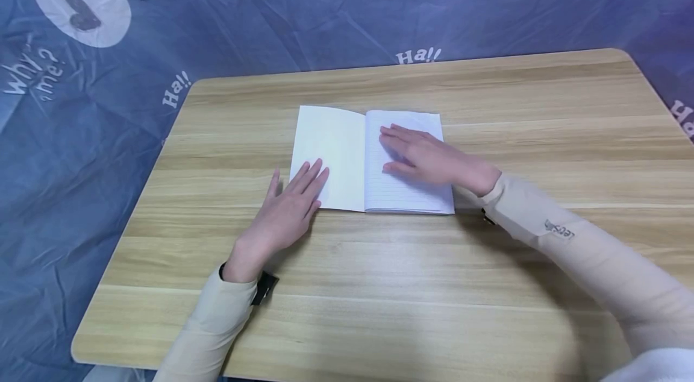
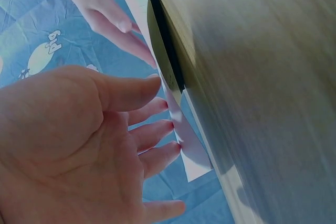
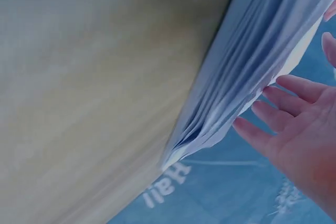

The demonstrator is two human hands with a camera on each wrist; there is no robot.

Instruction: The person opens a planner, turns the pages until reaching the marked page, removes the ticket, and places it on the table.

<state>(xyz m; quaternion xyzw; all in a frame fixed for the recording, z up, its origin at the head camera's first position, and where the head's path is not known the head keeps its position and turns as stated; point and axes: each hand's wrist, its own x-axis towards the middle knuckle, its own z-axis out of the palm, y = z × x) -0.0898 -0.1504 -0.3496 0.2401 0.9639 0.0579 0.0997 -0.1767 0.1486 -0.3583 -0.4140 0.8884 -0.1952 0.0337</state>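
An open notebook lies on the wooden table, with a blank cream left side and a lined right page. My left hand touches the lower left part of the blank side, its fingers extended and spread. Over the lined page, my right hand rests with fingers stretched toward the fold. In the left wrist view, the fingertips of the left hand meet the thin cover, which bows up from the table. The right wrist view shows the right hand at the thick stack of pages.
The wooden table has rounded corners and extends around the notebook on all sides. Behind it and to the left hangs a blue printed cloth. A small black device sits at the left wrist, below the beige sleeve.
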